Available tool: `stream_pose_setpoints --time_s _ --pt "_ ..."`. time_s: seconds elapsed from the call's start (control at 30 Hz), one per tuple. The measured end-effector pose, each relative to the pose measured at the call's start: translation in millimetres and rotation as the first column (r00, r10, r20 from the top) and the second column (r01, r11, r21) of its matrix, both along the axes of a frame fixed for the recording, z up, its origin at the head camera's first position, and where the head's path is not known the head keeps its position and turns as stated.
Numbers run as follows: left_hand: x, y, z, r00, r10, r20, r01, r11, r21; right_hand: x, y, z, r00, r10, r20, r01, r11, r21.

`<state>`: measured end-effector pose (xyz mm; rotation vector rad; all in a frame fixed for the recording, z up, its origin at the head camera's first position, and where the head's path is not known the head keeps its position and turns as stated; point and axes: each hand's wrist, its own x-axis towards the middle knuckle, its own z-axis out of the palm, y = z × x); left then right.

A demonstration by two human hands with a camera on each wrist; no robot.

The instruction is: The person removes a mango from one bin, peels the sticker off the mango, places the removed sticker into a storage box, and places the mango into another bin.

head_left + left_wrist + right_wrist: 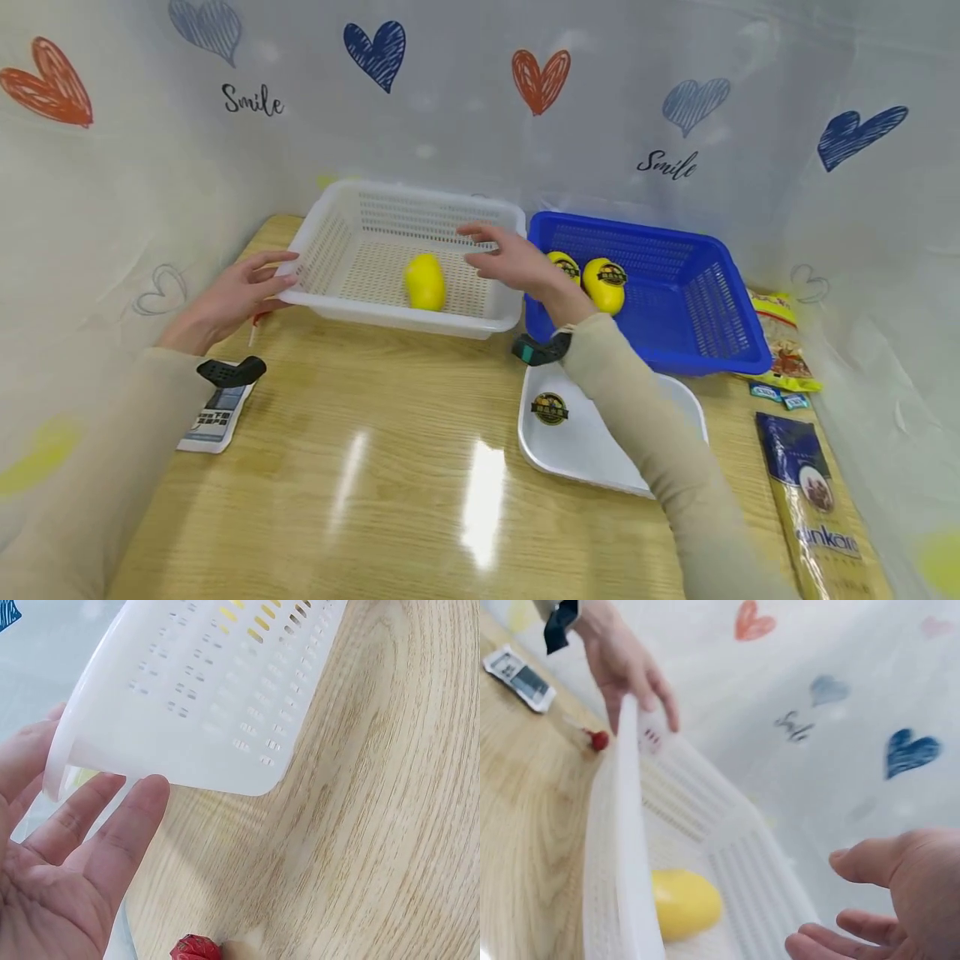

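Head view: got the left hand [238, 293] gripping the white basket [360, 309] by its left rim, right hand [513, 260] empty, fingers loosely spread over its right side. Pays to hold that rim gently; slotted plastic, probably bendy. Inside, see one smooth, oval yellow fruit [425, 283]. Right of the white basket: stickered fruits [604, 300] in a blue basket [660, 321]. Underneath: wood-grain bench [285, 500].

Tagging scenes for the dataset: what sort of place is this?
Probably a staged tabletop workspace: a wood table, a heart-print sheet hung behind it, and a white basket and blue basket side by side.
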<state>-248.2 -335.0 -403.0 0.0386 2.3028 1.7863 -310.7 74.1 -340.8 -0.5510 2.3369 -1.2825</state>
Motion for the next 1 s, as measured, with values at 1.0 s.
stream_pose_setpoints --time_s 1.0 --pt "-2.8 -4.4 -3.7 1.000 -0.027 0.011 0.027 0.999 -0.035 -15.5 208.6 -57.4 0.900 -0.433 0.042 0.423 0.894 0.146"
